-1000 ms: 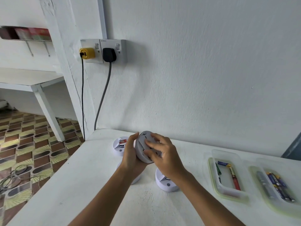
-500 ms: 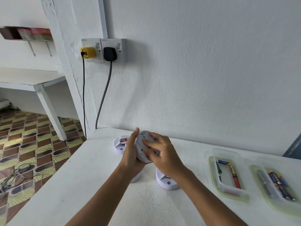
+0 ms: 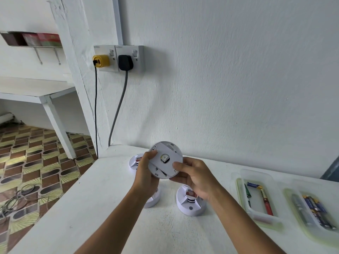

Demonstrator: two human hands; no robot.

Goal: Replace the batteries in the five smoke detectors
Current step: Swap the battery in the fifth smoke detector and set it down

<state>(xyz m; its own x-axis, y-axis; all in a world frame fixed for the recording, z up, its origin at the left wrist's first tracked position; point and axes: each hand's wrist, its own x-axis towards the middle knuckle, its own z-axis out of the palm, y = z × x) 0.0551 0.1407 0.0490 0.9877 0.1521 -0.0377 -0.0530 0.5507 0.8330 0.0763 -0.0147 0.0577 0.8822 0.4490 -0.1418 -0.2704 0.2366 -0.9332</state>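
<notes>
At frame centre, above a white table (image 3: 102, 208), left hand (image 3: 146, 173) and right hand (image 3: 197, 178) grip a round smoke detector (image 3: 166, 160), fingers clamped on its rim.

Looks like a home utility corner: white painted table (image 3: 102, 198), double wall socket (image 3: 119, 58), patterned floor tiles (image 3: 36, 153), wall shelf (image 3: 34, 42).

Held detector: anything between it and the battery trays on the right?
Nothing visible. Both hands, left and right, hold the detector above the table; the near tray lies right, bare tabletop between.
</notes>
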